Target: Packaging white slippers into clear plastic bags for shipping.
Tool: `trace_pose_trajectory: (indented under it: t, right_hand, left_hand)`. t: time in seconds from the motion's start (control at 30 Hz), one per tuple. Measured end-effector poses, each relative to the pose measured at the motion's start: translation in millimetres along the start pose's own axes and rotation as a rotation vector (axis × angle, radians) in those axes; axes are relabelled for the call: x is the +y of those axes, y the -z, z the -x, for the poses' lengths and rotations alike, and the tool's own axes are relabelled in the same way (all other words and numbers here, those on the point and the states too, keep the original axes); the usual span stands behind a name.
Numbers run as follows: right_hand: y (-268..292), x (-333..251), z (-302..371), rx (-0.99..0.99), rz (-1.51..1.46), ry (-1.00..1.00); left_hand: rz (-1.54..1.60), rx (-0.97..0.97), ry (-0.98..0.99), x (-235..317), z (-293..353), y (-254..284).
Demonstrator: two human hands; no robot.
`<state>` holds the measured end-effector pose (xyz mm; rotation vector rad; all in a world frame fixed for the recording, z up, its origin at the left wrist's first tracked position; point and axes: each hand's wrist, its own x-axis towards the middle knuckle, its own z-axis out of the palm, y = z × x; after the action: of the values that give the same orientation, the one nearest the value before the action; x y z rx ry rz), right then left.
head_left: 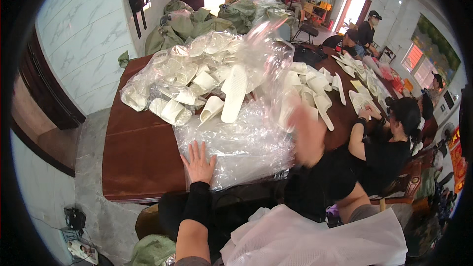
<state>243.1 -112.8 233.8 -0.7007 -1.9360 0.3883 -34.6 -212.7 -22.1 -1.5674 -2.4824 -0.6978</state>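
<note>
My left hand point(199, 163) lies flat with fingers spread on a stack of clear plastic bags point(241, 152) at the near edge of the table. My right hand point(306, 130), to the right of the stack, is smeared by motion, so its fingers cannot be made out. Above and beyond it a clear plastic bag point(271, 59) stands up, blurred; whether my right hand holds it does not show. Just past the stack, a white slipper point(234, 93) leans upright against a heap of bagged white slippers point(189, 76). More loose white slippers point(315, 86) lie to the right.
The brown table point(138, 152) stretches away to the right, where a co-worker in black point(394, 138) handles slippers. Other people sit and stand farther back. Green sacks point(197, 22) are piled beyond the table. White mesh fabric point(315, 239) lies close to me.
</note>
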Motion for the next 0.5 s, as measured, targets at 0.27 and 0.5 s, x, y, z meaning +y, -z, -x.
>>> trace_pose_trajectory:
  t: [0.27,0.5]
  right_hand:
    - [-148,23,166,-0.79,0.249,0.267]
    - [-140,212,89,-0.469,0.728,-0.514]
  left_hand:
    - [-0.064,0.015,-0.059,-21,10,-9]
    - [-0.015,-0.034,-0.022,13,-5,-1]
